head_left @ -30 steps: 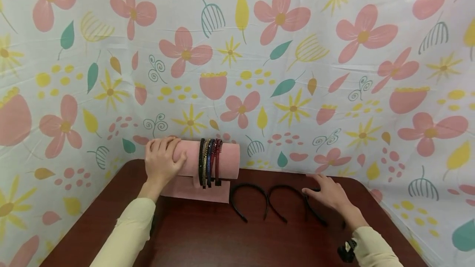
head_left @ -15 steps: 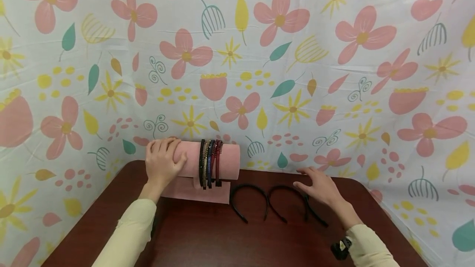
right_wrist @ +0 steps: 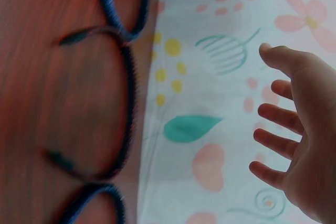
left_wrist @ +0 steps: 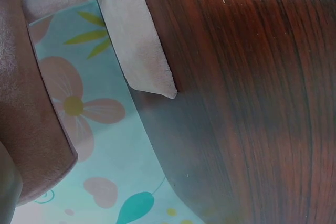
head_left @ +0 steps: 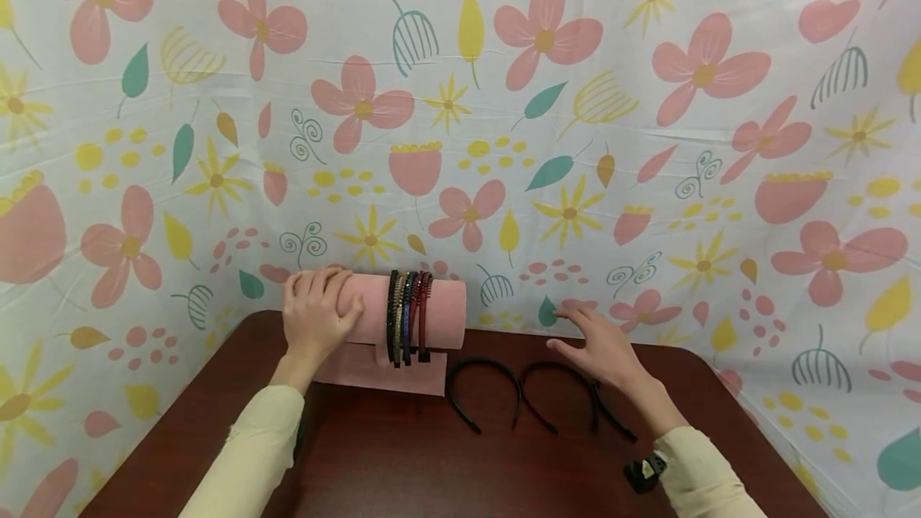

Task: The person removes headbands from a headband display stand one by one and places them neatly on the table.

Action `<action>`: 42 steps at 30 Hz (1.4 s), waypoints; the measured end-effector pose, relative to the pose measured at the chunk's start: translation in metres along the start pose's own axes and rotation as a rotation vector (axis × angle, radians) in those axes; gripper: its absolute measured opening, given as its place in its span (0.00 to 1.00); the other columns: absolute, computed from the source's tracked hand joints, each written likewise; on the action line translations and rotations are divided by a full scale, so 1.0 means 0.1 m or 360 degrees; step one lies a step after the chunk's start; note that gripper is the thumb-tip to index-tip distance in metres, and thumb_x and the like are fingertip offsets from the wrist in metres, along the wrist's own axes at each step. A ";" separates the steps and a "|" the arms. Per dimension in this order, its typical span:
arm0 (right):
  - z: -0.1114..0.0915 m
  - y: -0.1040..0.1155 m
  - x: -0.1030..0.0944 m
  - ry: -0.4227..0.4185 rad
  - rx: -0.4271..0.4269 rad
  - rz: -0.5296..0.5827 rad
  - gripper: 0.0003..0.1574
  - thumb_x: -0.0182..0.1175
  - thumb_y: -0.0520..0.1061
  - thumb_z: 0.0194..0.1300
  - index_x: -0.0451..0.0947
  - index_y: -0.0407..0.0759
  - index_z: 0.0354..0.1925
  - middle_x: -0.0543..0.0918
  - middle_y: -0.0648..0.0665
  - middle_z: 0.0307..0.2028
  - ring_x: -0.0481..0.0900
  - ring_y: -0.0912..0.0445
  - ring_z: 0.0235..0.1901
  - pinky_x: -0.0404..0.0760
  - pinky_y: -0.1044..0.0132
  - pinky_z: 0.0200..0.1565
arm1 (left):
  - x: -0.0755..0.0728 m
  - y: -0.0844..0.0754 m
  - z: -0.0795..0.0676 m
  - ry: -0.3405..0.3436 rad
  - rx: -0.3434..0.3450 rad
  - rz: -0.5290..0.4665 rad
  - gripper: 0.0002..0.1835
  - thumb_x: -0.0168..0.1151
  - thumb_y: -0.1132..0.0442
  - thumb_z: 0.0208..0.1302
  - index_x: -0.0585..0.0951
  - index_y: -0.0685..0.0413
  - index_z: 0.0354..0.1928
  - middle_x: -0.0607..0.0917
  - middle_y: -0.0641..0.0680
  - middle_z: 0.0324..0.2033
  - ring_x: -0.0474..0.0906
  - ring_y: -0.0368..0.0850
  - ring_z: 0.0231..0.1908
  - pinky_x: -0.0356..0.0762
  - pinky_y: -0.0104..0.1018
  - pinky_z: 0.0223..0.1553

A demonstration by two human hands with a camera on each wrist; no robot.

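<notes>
My left hand (head_left: 312, 318) grips the left end of a pink plush headband stand (head_left: 448, 314), fingers over the top of its roll and thumb on the front. Several headbands (head_left: 407, 318), black, gold, blue and dark red, hang round the roll. In the left wrist view the stand's base (left_wrist: 137, 45) shows beside the table edge. My right hand (head_left: 604, 348) is above the table's back edge, fingers spread and holding nothing; the right wrist view shows the hand (right_wrist: 315, 129) apart from the black headbands. Of these, one headband (head_left: 480, 360) lies nearest the stand, another headband (head_left: 554, 364) beside it.
A third black headband (head_left: 617, 416) lies at the right of the row, partly behind my right hand and wrist. The dark red-brown wooden table (head_left: 403, 462) has rounded back corners. A flower-patterned cloth (head_left: 460, 118) hangs right behind it.
My right hand has moved left and slightly up, away from the rightmost headband, over the table's back edge. The left hand and the stand have stayed in place.
</notes>
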State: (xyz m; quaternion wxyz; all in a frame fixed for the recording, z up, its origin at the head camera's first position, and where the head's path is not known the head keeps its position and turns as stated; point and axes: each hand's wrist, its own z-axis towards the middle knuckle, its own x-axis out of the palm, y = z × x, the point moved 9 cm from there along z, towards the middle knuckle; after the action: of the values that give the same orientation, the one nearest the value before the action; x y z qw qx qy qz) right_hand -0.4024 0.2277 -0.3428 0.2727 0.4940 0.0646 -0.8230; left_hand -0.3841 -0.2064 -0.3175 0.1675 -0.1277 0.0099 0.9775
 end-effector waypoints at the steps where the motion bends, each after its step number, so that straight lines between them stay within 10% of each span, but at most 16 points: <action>1: 0.03 0.05 -0.02 -0.0012 -0.0016 0.0006 0.34 0.64 0.63 0.63 0.76 0.49 0.62 0.77 0.38 0.62 0.80 0.40 0.54 0.81 0.42 0.46 | 0.00 0.00 0.00 -0.0003 0.0000 0.0001 0.29 0.49 0.38 0.59 0.87 0.51 0.46 0.87 0.56 0.45 0.80 0.58 0.48 0.70 0.61 0.58; 42: 0.85 1.49 -0.07 -0.0011 -0.0397 0.0117 0.37 0.66 0.64 0.60 0.75 0.52 0.63 0.81 0.47 0.52 0.81 0.50 0.46 0.80 0.52 0.44 | 0.01 0.00 -0.01 -0.0021 0.0002 0.0013 0.27 0.51 0.39 0.58 0.86 0.51 0.45 0.87 0.56 0.44 0.80 0.58 0.48 0.70 0.60 0.58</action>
State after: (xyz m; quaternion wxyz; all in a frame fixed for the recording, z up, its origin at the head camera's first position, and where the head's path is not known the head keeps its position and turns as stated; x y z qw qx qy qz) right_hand -0.3898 0.0724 -0.2697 0.3623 0.4555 0.1474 -0.7997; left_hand -0.3851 -0.2066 -0.3185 0.1637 -0.1211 0.0099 0.9790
